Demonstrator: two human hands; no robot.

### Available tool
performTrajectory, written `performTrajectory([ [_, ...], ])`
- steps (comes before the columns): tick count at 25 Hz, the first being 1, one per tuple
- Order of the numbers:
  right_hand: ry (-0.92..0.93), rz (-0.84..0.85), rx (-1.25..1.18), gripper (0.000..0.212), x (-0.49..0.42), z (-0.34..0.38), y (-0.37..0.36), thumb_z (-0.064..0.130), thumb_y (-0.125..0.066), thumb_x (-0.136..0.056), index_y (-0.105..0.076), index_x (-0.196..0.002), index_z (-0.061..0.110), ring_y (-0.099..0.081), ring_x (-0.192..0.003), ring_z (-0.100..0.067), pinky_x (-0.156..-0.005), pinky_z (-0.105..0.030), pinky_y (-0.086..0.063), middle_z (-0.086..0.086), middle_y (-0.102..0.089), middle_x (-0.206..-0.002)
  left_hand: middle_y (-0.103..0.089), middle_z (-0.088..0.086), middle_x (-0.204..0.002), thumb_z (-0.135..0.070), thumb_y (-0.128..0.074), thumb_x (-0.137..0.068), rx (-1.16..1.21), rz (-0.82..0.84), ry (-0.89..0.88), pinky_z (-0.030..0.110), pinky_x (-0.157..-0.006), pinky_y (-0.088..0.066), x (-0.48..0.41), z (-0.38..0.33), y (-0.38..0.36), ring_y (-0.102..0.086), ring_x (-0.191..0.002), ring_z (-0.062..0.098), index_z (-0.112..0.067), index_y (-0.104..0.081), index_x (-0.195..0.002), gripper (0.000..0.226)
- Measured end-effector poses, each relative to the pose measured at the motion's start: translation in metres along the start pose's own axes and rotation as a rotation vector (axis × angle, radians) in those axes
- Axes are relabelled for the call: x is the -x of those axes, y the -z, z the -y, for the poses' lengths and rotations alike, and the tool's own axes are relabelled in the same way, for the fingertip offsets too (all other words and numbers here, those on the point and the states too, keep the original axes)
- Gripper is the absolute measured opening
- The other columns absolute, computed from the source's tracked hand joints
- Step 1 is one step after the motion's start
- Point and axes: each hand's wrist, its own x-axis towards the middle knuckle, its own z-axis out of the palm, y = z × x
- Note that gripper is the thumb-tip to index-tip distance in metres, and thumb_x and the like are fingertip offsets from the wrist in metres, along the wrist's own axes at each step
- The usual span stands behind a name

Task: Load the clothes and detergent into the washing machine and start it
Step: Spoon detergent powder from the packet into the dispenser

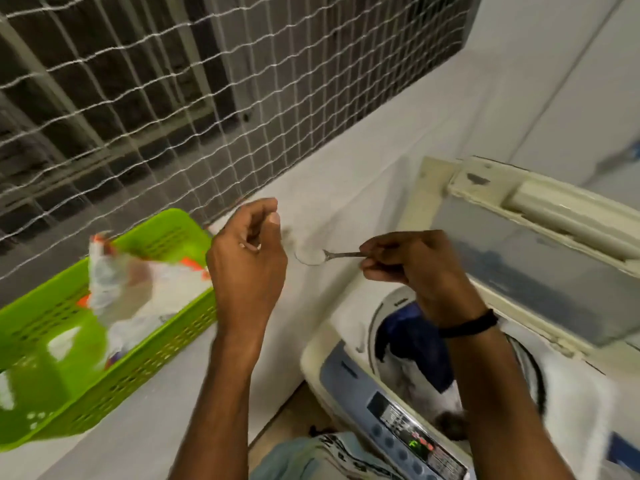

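Observation:
A top-loading washing machine [349,344] stands at the lower right with its lid [540,244] raised. Dark blue and white clothes [412,344] lie in its drum. My right hand [412,261] is above the drum and grips the handle of a metal spoon [329,256], whose bowl points left. My left hand [249,258] hovers just left of the spoon with loosely curled fingers and holds nothing. A white and orange detergent bag [138,282] sits in a green plastic basket [114,358] on the ledge at the left.
A white ledge [145,427] carries the basket. Behind it runs a window grille covered by white netting [138,98]. The machine's control panel [405,434] shows lit indicators at the bottom. A white wall rises at the right.

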Motion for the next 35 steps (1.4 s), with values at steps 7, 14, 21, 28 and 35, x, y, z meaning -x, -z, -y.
performTrajectory([
  [7, -0.085, -0.377, -0.160, 0.022, 0.009, -0.062, 0.120, -0.018, -0.048, -0.085, -0.068, -0.095, -0.018, -0.067, -0.073, -0.034, -0.067, -0.031, -0.062, -0.027, -0.069, -0.082, -0.074, -0.006, -0.106, -0.011, -0.057, -0.094, 0.007, 0.429, 0.051, 0.009, -0.084, -0.046, 0.046, 0.013, -0.134, -0.067, -0.100, 0.007, -0.017, -0.074, -0.107, 0.022],
  [14, -0.208, -0.688, -0.415, 0.024, -0.004, -0.146, 0.214, -0.017, -0.046, -0.089, -0.068, -0.095, -0.012, -0.067, -0.080, -0.031, -0.076, -0.035, -0.061, -0.024, -0.069, -0.091, -0.075, 0.005, -0.107, -0.012, -0.058, -0.092, -0.177, 0.765, 0.132, 0.020, -0.084, -0.041, 0.108, 0.065, -0.262, -0.067, -0.105, 0.024, -0.014, -0.075, -0.104, 0.021],
  [21, -0.288, -0.906, -0.378, 0.019, -0.038, -0.216, 0.257, -0.007, -0.060, -0.088, -0.073, -0.101, -0.004, -0.067, -0.065, -0.019, -0.058, -0.021, -0.058, -0.014, -0.074, -0.085, -0.055, 0.000, -0.071, -0.009, -0.051, -0.089, -0.174, 1.011, 0.585, 0.029, -0.063, -0.048, 0.151, 0.134, -0.338, -0.050, -0.064, 0.016, -0.028, -0.056, -0.061, 0.035],
  [28, -0.074, -0.850, 0.435, 0.032, -0.047, -0.256, 0.242, -0.007, -0.057, -0.089, -0.073, -0.113, 0.006, -0.068, -0.097, -0.024, -0.096, -0.029, -0.052, -0.010, -0.074, -0.108, -0.065, 0.003, -0.071, -0.009, -0.052, -0.091, -0.116, 0.993, 0.875, 0.035, -0.069, -0.050, 0.175, 0.171, -0.372, -0.060, -0.072, 0.021, -0.015, -0.068, -0.096, 0.018],
  [35, 0.079, -0.813, 0.701, 0.045, -0.047, -0.271, 0.235, -0.020, -0.057, -0.076, -0.072, -0.113, 0.002, -0.070, -0.097, -0.029, -0.091, -0.022, -0.046, -0.015, -0.074, -0.107, -0.068, 0.002, -0.082, -0.011, -0.053, -0.094, -0.112, 1.006, 0.878, 0.040, -0.086, -0.055, 0.176, 0.160, -0.366, -0.063, -0.079, 0.018, -0.011, -0.054, -0.137, 0.043],
])
